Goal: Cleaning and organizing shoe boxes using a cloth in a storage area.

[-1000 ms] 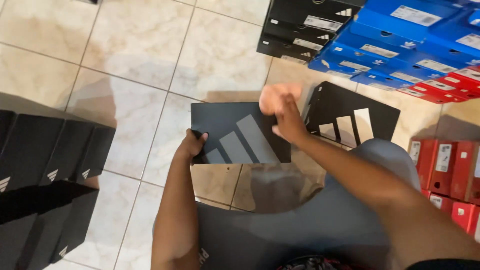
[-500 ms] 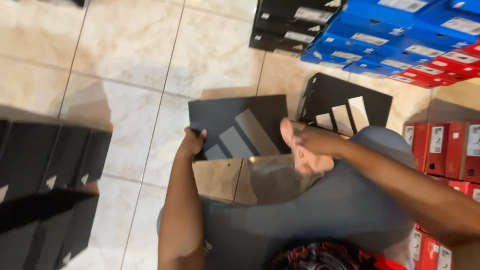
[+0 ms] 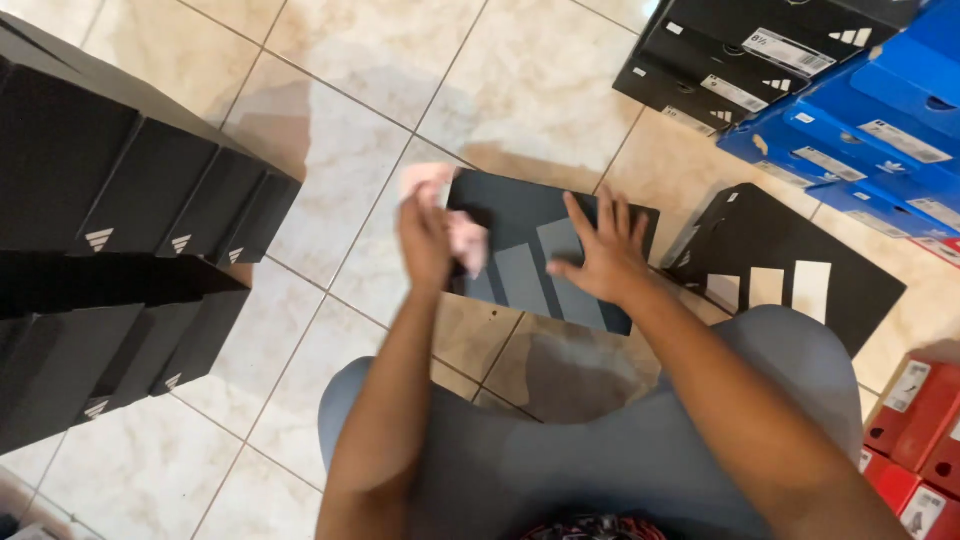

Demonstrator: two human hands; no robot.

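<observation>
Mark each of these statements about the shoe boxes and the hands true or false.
1. The right hand lies flat on the dark flat cardboard shoe-box lid with grey stripes. True.
2. The left hand holds a blue box. False: its grip is on a pink cloth.
3. Blue cardboard shoe boxes are stacked at upper right. True.
4. The lid lies on a wooden table. False: it lies on the beige tiled floor.
5. Red cardboard boxes stand at lower right. True.
</observation>
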